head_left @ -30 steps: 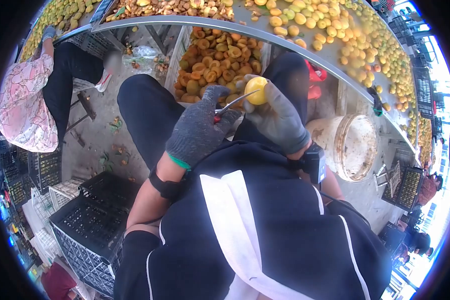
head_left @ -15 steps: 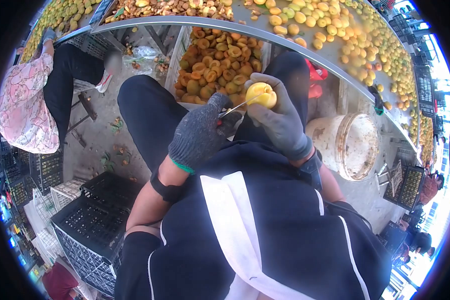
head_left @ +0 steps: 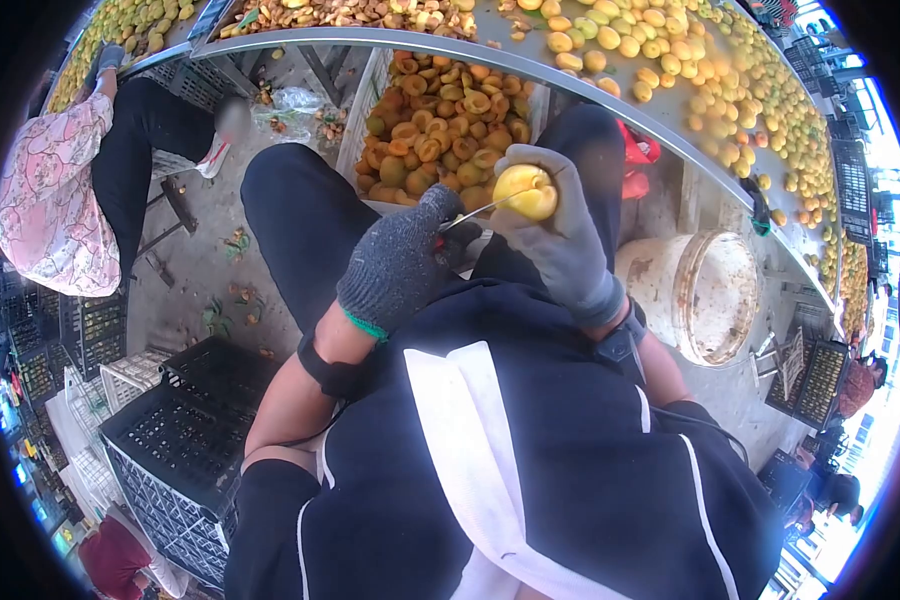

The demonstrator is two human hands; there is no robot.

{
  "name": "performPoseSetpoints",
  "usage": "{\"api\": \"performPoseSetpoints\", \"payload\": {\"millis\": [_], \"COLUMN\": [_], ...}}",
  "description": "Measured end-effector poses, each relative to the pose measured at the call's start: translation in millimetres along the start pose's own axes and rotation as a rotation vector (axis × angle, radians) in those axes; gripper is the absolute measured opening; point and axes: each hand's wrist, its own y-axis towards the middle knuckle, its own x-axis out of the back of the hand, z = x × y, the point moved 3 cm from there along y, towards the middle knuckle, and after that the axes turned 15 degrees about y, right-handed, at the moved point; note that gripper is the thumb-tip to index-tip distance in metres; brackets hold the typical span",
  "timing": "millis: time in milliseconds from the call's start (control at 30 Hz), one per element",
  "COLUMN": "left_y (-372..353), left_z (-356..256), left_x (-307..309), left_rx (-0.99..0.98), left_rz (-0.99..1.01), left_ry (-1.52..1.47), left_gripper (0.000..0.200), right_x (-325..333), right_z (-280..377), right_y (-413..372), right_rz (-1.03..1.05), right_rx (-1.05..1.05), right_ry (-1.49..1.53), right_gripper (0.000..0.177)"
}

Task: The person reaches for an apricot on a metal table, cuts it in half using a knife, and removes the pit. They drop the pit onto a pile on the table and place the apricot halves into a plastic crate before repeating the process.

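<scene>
My left hand (head_left: 400, 262), in a dark grey knitted glove with a green cuff, is closed around a small knife (head_left: 477, 212). Its thin blade points up and right, with the tip at the apricot; a bit of red handle shows between the fingers. The yellow apricot (head_left: 523, 188) has a cut split in its flesh and sits in my right hand (head_left: 562, 235), which wears a lighter grey glove. Thumb and fingers grip the fruit from the right. Just beyond both hands, a white crate (head_left: 352, 135) between my knees holds many halved, pitted apricots (head_left: 445, 125).
A metal-edged table (head_left: 390, 37) curves across the front, bearing whole apricots (head_left: 710, 90) and a heap of pits and scraps (head_left: 340, 18). A stained white bucket (head_left: 705, 297) lies at right. Black crates (head_left: 185, 430) stand at left, near a seated person in a pink patterned top (head_left: 55, 215).
My right hand has turned slightly, fingers pointing more upward, and the apricot has rotated a little with it. The left hand keeps its grip on the knife, almost unmoved.
</scene>
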Motion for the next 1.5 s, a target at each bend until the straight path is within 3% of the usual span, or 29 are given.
{"api": "performPoseSetpoints", "payload": {"millis": [67,133,267,333,367,467,533,567,633,700,767,833,967,1033,1067,1133,1367,1433,1500], "left_y": [4.0,8.1,14.2,17.7,20.1,24.4,23.2,23.0,21.0,25.1,28.9,29.3,29.0,27.4,26.3,25.5,27.3,27.7,25.2], "left_z": [0.4,1.0,1.3,4.5,4.3,1.4,0.1,0.8,6.5,9.2,8.3,5.6,0.5,2.6,2.7,3.9,4.8,5.0,8.9], "left_x": [-2.5,-8.7,-12.2,-15.5,-15.1,-15.0,-15.7,-16.7,-25.3,-26.1,-25.2,-20.7,-20.1,-25.6,-27.2,-25.2,-23.5,-27.3,-32.6], "left_rx": [-0.029,-0.031,-0.020,-0.030,-0.041,0.069,0.060,0.058,0.041,0.016,-0.008,0.000,0.021,0.002,-0.018,-0.001,0.055,0.063,0.073], "left_rz": [-0.012,-0.029,-0.045,-0.060,-0.072,0.052,0.053,0.056,0.018,-0.023,-0.044,-0.047,-0.043,-0.052,-0.059,-0.051,-0.063,-0.053,-0.039], "left_ry": [0.004,0.020,0.057,0.037,0.018,0.082,0.107,0.134,0.060,-0.010,0.119,0.146,0.197,0.175,0.154,0.176,0.254,0.250,0.247], "left_gripper": [0.025,0.026,0.026,0.025,0.025,0.024,0.025,0.026,0.027,0.027,0.022,0.022,0.023,0.023,0.022,0.023,0.022,0.022,0.022], "right_x": [-1.7,-7.6,-10.5,-10.8,-9.3,-4.9,-4.7,-4.9,-4.5,-7.5,-2.6,8.6,12.7,15.4,12.1,0.8,8.9,8.8,12.1], "right_z": [3.9,-0.7,-6.6,-8.1,-7.7,-12.5,-18.3,-20.2,-21.7,-19.5,-15.1,-14.4,-21.4,-39.1,-38.1,-36.3,-34.7,-40.3,-47.6], "right_y": [1.2,1.0,3.5,4.1,5.7,6.2,7.4,8.4,4.9,8.9,13.8,15.2,15.0,9.0,8.7,10.2,12.5,8.2,5.0], "right_rz": [-0.007,-0.112,-0.163,-0.261,-0.258,-0.291,-0.366,-0.360,-0.370,-0.392,-0.414,-0.270,-0.264,-0.269,-0.266,-0.327,-0.317,-0.292,-0.281], "right_rx": [0.033,-0.313,-0.292,-0.118,-0.117,-0.242,-0.416,-0.417,-0.291,-0.278,-0.265,-0.535,-0.488,-0.473,-0.476,-0.492,-0.393,-0.588,-0.609], "right_ry": [-0.062,0.730,0.708,0.265,0.265,0.531,0.893,0.891,0.629,0.612,0.595,0.289,0.065,0.610,0.611,0.978,0.756,1.097,1.071], "right_gripper": [0.047,0.044,0.041,0.038,0.038,0.038,0.038,0.038,0.038,0.036,0.034,0.032,0.039,0.032,0.032,0.030,0.034,0.035,0.036]}}
